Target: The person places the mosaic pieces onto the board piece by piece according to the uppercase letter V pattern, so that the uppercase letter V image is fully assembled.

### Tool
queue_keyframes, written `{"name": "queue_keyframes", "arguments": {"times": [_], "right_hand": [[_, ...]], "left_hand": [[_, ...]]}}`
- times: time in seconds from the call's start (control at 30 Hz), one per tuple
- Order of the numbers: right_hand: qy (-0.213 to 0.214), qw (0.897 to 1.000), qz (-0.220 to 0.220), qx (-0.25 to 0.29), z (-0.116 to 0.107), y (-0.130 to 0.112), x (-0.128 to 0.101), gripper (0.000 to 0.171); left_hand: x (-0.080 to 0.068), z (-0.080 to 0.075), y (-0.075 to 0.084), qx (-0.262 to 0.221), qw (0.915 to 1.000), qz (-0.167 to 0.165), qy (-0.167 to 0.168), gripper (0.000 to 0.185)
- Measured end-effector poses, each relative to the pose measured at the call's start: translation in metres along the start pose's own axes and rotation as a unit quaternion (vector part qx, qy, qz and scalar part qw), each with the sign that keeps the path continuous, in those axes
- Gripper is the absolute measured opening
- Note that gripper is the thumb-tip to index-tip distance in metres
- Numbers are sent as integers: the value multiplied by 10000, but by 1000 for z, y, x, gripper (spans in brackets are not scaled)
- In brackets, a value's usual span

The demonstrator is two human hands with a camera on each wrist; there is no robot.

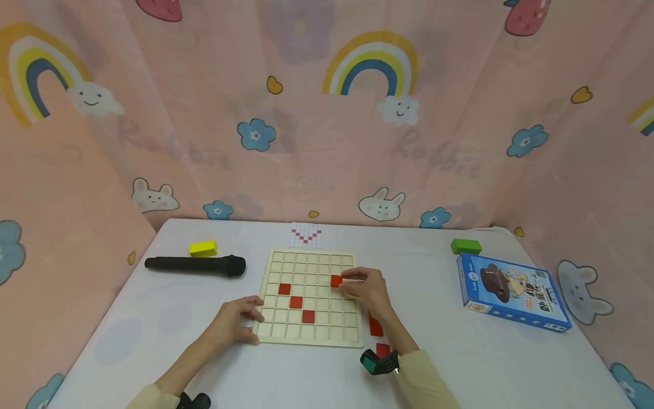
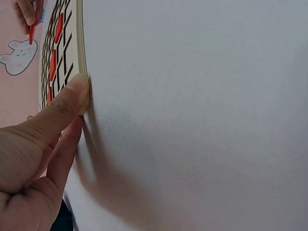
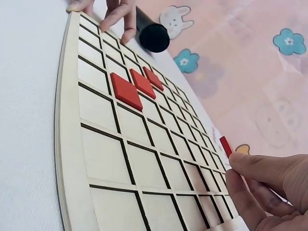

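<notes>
Right hand (image 1: 365, 288) pinches a flat red square tile (image 1: 335, 280) between thumb and fingertips, tilted over a cell in the upper right of the pale wooden grid board (image 1: 310, 338). We read this as mid-placement: three red tiles (image 1: 296, 301) already sit in a diagonal, and this one looks set to start the rising arm of the V shown on the small red-and-white pattern card (image 1: 305, 235) beyond the board. Next move calls for levelling the tile and dropping it square into its cell.

Left hand (image 1: 239, 320) steadies the board's near left corner, thumb pressed to its edge.

Head view alone shows spare red tiles (image 1: 376, 328) off the board's right edge, beside our right wrist. Right wrist view shows the tile edge-on, apparently not yet seated.
</notes>
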State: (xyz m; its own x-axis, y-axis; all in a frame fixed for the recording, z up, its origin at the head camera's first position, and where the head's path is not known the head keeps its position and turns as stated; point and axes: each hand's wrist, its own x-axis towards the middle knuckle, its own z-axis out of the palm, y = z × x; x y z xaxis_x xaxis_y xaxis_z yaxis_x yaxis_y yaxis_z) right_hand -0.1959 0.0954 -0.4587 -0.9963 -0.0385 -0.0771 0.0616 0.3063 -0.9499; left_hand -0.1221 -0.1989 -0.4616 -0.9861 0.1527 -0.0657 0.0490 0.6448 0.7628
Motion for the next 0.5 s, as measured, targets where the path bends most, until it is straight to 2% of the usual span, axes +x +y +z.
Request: {"name": "queue_keyframes", "arguments": {"times": [0.2, 0.5], "right_hand": [[-64, 9999, -135, -44, 10, -5, 2, 25], [-121, 9990, -368, -205, 26, -6, 9, 24]], "left_hand": [[-1, -3, -1, 65, 9998, 175, -89, 37], [-1, -2, 0, 39, 9999, 92, -61, 37]]}}
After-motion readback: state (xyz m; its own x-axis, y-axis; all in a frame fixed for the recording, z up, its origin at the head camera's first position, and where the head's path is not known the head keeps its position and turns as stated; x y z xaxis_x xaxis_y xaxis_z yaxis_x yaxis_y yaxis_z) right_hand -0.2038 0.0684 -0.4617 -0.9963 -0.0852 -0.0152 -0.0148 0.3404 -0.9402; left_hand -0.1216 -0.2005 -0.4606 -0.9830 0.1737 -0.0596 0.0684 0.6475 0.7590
